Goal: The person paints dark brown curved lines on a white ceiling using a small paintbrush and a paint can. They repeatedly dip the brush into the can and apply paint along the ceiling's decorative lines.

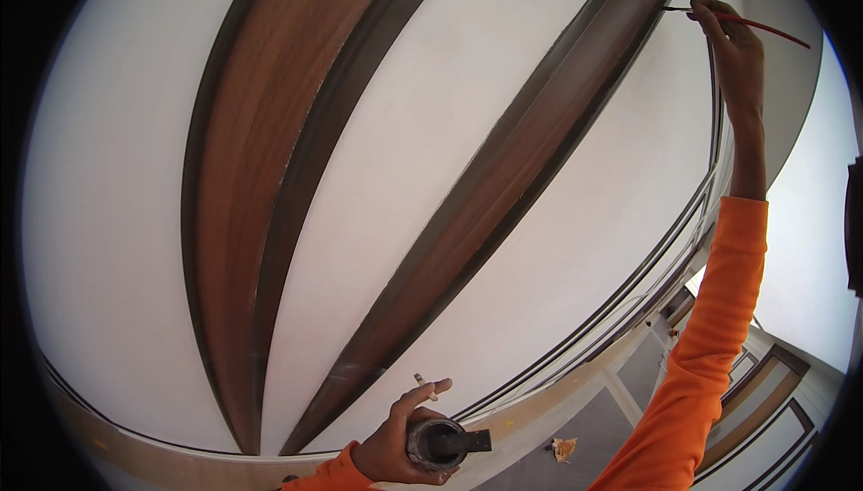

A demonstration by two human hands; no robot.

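Note:
My right hand (739, 59) is raised at the upper right, pinching a thin paintbrush (775, 31) with a red handle. The brush's dark tip meets or nearly meets the dark edge of a narrow brown wood-look strip (503, 190) between white panels. Low in the middle, my left hand (388, 448) is wrapped round a small paint pot (415, 442), dark inside and smeared at the rim. A flat dark piece (475, 441) juts out over the rim; its kind is unclear. Between the fingers of the same hand sits a cigarette (425, 385).
A wider brown strip (256, 131) with dark borders runs up the white panel surface (404, 113) at left. Dark trim lines (620, 289) curve along the lower right. A crumpled tan scrap (564, 450) lies on the grey floor (589, 428), with dark-framed panels (760, 441) beyond.

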